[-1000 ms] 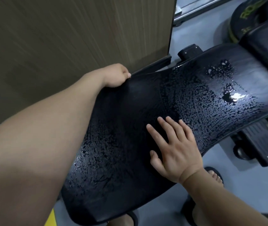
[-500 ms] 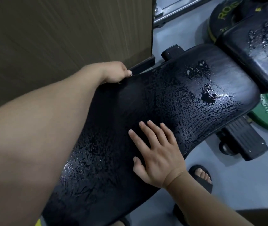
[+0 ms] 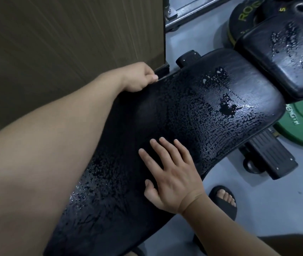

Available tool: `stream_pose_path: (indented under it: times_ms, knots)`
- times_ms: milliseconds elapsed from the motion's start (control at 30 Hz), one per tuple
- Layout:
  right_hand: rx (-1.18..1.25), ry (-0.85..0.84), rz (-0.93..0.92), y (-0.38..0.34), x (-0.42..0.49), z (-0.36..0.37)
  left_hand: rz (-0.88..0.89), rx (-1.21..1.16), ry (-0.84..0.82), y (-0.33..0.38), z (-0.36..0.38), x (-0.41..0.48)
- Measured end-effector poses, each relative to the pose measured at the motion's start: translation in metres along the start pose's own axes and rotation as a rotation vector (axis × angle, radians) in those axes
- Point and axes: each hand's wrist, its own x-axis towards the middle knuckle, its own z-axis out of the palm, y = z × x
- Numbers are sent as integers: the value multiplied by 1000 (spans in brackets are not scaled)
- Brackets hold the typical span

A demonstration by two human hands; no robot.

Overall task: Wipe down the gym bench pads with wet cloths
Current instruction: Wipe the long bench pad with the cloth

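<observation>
- Both hands have kept their places over the last second. The left hand (image 3: 137, 78) curls its fingers over the far edge of the back pad (image 3: 193, 111), and the right hand (image 3: 174, 183) lies flat near its near edge, fingers (image 3: 165, 150) spread.
- The pad stays beaded with water; the seat pad (image 3: 283, 58) beyond is wet too.
- No cloth shows, so the wiping seems paused.

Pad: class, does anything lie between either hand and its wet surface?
Nothing visible does. The right hand lies flat, bare, on the pad; the left hand grips its far edge directly.
</observation>
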Motion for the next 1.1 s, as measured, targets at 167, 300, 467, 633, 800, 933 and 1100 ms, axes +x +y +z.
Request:
stream_pose_path:
  times_ms: [167, 300, 467, 633, 800, 933, 1100]
  knots:
    - [-10, 4, -3, 0, 0, 0, -68, 69, 126, -1, 10, -20]
    - [-14, -4, 2, -1, 0, -1, -5, -153, 158, 39, 11, -7]
    - [-8, 6, 2, -1, 0, -1, 89, -68, -4, 20, -2, -13]
    - [-13, 18, -2, 0, 0, 2, 93, -25, -32, 15, 6, -6]
    - [-20, 3, -3, -1, 0, 2, 74, -46, -7, 56, 18, 25]
    - [-18, 11, -1, -1, 1, 2, 55, -64, 8, 24, 17, 23]
    - [-40, 27, -13, -2, 0, 2, -53, -116, 43, -24, 13, -7]
